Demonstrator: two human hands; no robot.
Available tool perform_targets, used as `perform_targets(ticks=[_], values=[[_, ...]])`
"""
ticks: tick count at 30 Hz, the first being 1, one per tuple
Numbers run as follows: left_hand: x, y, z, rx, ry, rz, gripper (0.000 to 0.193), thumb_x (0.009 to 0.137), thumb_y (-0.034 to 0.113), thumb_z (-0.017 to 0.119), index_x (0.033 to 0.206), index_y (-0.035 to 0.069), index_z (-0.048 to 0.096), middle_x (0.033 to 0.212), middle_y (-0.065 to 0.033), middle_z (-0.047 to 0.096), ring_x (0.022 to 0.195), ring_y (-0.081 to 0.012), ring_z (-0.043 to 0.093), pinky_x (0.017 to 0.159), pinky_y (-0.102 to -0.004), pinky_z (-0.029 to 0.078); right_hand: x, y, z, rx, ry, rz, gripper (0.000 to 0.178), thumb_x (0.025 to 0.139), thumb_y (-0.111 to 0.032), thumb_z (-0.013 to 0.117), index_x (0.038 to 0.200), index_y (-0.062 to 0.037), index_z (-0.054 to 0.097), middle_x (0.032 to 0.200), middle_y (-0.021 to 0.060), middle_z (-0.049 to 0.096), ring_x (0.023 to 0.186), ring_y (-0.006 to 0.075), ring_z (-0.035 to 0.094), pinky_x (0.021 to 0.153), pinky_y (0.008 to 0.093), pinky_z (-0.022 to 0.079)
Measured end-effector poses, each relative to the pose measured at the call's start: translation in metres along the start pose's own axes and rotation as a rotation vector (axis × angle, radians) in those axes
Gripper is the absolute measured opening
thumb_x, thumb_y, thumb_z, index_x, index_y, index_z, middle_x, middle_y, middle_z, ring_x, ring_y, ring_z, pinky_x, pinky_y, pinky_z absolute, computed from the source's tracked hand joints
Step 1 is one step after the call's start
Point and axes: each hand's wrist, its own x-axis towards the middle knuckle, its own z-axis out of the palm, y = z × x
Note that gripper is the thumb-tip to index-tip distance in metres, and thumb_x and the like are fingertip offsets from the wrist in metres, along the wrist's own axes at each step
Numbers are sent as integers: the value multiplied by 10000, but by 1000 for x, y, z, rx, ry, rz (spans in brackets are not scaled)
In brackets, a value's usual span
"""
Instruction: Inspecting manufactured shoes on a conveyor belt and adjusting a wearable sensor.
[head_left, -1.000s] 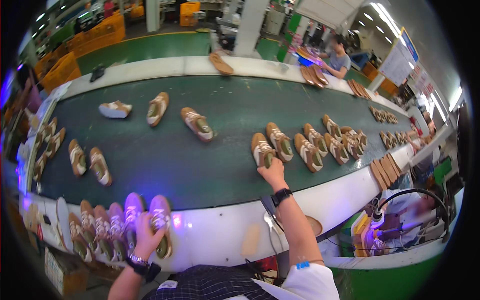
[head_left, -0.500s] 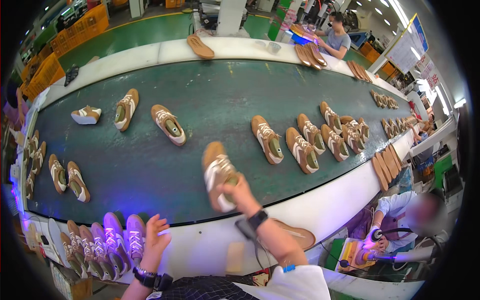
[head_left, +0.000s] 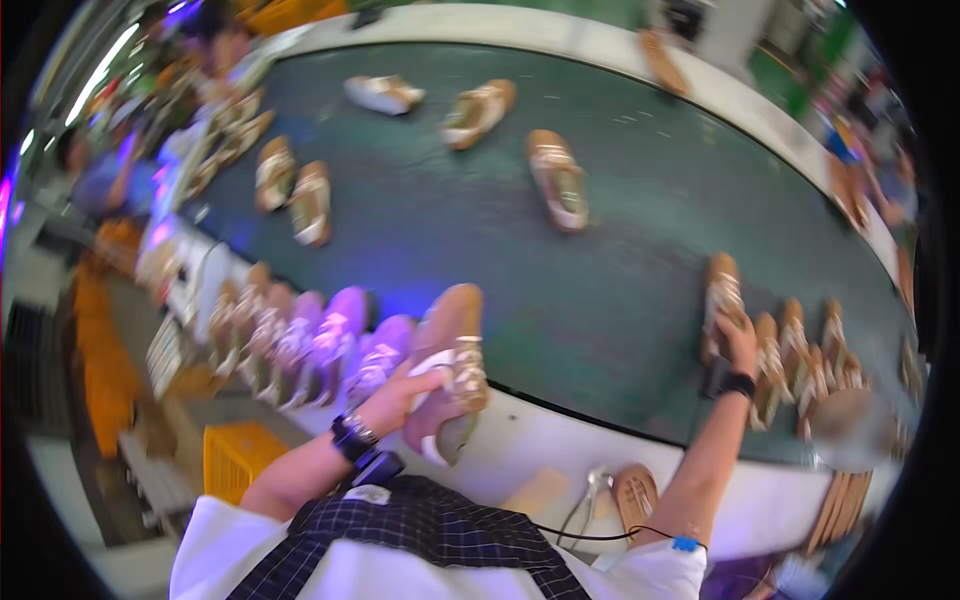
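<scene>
My left hand (head_left: 392,402) is closed around the side of a brown and white laced sneaker (head_left: 462,345), raised over the near white ledge with its toe pointing away. To the far right, my right hand (head_left: 738,345) is closed at the heel end of another brown sneaker (head_left: 722,285), over the green belt. Motion blur hides its exact finger placement. A row of sneakers (head_left: 295,335), tinted purple by the light, stands on the ledge just left of my left hand.
Single sneakers lie on the green belt (head_left: 640,300), including one sneaker (head_left: 558,185) at its middle. More sneakers (head_left: 795,340) cluster beyond my right hand. A sole (head_left: 635,495) and a pale block (head_left: 535,490) rest on the near ledge. A yellow crate (head_left: 240,455) stands at lower left.
The view has swung left. My left hand, empty before, now grips a sneaker. My right hand has moved away to the right and is on a sneaker at the belt.
</scene>
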Motion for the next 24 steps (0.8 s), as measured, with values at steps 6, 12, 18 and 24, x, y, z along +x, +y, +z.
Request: perform_targets(ticks=[6, 12, 18, 24], values=[[-6, 12, -5, 684, 219, 360, 779, 760, 243, 709, 1371, 8, 287, 1264, -140, 488, 1161, -236, 481, 992, -354, 368, 25, 27, 28, -376, 1, -47, 670, 606, -125, 708, 1206, 26, 450, 1050, 108, 571, 904, 216, 563, 818, 302, 440], [-29, 31, 4, 1657, 115, 528, 793, 678, 254, 716, 1338, 3, 355, 877, -204, 534, 777, -357, 531, 726, -424, 415, -27, 30, 47, -227, 2, 9, 551, 650, -69, 678, 1157, 35, 492, 1015, 110, 583, 873, 227, 569, 805, 318, 445], [-67, 35, -6, 1944, -94, 861, 583, 757, 111, 512, 1325, 55, 393, 889, -166, 543, 772, -267, 535, 675, -355, 388, -104, 32, 67, 110, -210, 215, 450, 712, -116, 684, 1119, -4, 531, 956, 63, 588, 841, 201, 577, 766, 341, 467], [-113, 38, -20, 2111, -324, 1175, 499, 769, 141, 516, 1259, 81, 441, 840, -92, 535, 757, -222, 530, 650, -326, 380, -245, -33, 119, 351, -331, 183, 556, 671, -141, 692, 1170, 12, 502, 1015, 95, 593, 893, 222, 589, 813, 345, 475]])
